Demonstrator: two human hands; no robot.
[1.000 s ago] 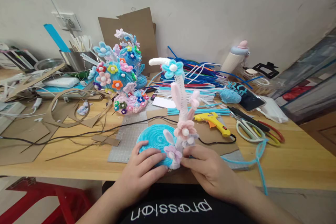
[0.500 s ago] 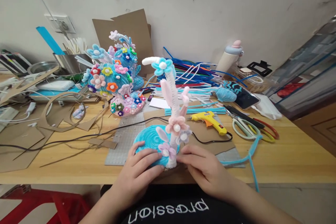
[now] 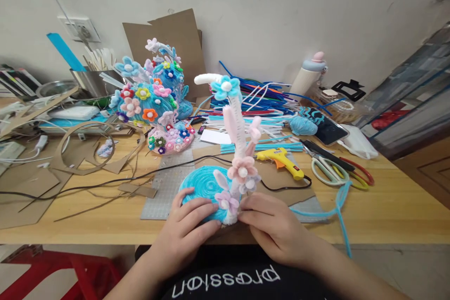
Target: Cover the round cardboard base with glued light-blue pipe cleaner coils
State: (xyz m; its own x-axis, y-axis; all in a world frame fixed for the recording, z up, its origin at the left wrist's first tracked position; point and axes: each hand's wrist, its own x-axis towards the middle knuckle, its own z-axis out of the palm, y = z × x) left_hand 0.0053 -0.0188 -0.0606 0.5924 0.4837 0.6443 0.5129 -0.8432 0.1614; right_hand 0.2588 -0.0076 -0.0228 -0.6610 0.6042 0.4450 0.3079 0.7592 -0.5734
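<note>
A turquoise coiled disc (image 3: 202,186) lies on a grey cutting mat (image 3: 168,190) at the table's near edge. From its right side rises a white and pink pipe-cleaner stalk (image 3: 236,126) with fuzzy pink, lilac and blue flowers. My left hand (image 3: 188,232) rests on the disc's near rim, fingers curled down on it. My right hand (image 3: 272,227) pinches the base of the stalk with thumb and fingertips.
A finished flower sculpture (image 3: 154,103) stands behind. A yellow glue gun (image 3: 281,160) with black cord, scissors (image 3: 332,168), a heap of pipe cleaners (image 3: 256,98), a bottle (image 3: 309,75), cardboard scraps (image 3: 80,154) and a loose blue pipe cleaner (image 3: 339,211) lie around. A red stool (image 3: 63,272) stands below left.
The hands keep their grip on the disc and stalk. The stalk has tilted slightly and the whole view has shifted a little.
</note>
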